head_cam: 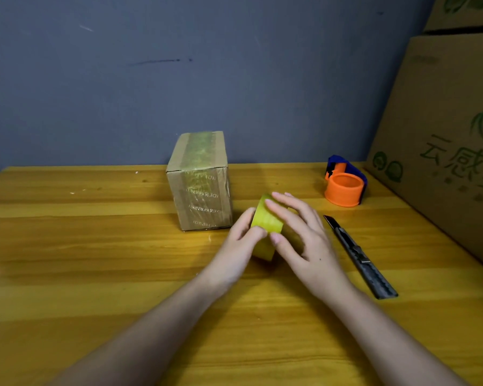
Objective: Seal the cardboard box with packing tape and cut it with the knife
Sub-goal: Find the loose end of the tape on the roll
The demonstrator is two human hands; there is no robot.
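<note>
On the wooden tabletop (95, 246), both hands, left hand (239, 246) and right hand (304, 240), curl their fingers (275, 204) around a yellow packing tape roll (265, 221) just beside the taped cardboard box (200, 185), with the utility knife (359, 254) lying to the right.

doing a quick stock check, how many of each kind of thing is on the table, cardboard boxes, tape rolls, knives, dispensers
cardboard boxes: 1, the small taped box
tape rolls: 1, the yellow roll held in both hands
knives: 1, the utility knife
tape dispensers: 1, the orange and blue dispenser
total: 4
</note>
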